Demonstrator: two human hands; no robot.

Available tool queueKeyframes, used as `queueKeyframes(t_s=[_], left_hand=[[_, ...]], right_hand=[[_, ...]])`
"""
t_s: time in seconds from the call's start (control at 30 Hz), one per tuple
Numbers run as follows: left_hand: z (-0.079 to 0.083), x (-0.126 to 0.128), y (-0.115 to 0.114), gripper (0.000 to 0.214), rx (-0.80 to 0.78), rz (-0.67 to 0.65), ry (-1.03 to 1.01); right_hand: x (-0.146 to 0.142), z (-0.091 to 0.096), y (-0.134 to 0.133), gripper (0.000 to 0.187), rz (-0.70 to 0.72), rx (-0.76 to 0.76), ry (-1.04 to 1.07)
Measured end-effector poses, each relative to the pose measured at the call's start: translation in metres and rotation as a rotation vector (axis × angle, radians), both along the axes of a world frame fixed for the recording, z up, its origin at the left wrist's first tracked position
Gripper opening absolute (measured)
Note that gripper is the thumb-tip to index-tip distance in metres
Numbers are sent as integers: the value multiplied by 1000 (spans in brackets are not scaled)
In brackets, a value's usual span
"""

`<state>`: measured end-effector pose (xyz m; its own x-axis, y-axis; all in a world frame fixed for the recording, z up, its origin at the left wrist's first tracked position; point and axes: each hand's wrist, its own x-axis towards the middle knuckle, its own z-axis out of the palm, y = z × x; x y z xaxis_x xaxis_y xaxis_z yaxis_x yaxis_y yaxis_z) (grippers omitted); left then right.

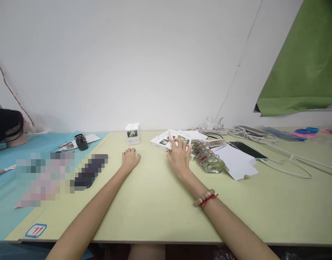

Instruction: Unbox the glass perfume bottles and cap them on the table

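My left hand (130, 159) rests on the light yellow table with its fingers forward and its thumb apart, holding nothing. Just beyond it stands a white box (132, 134) with a picture of white flowers, and another box shows behind it. My right hand (180, 157) is open, fingers spread and bent, in front of several flat white cartons (159, 142) with flower pictures. Its fingers hide part of them; whether they touch cannot be told. To its right lies a row of clear glass bottles (209, 159) with greenish and red tints.
White folded card (237, 162) and a dark-screened phone (248, 150) lie right of the bottles, among white cables (296, 159). A blurred-out dark object (91, 171) lies on the left. A dark jar (81, 142) stands on blue cloth (8, 187). A person's dark-covered head (7, 124) shows at far left.
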<state>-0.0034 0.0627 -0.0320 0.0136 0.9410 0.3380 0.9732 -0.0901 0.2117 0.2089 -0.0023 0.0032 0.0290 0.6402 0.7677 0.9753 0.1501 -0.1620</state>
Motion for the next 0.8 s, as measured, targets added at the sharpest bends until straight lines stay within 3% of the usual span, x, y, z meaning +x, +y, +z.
queueKeyframes(t_s=[0.1,0.27,0.5,0.8], left_hand=[[0,0,1,36,-14,-5,8],[-1,-1,1,36,-22,-11,12],[0,-1,0,37,-19,-11,19],[0,-1,0,36,-28,-10,30]], right_hand=[[9,-3,2,64,-161,-14,-22],[22,-11,9,64,-255,-153,-40],[33,-4,12,54,-170,-176,-136],[50,-5,23,48,8,-68,-33]])
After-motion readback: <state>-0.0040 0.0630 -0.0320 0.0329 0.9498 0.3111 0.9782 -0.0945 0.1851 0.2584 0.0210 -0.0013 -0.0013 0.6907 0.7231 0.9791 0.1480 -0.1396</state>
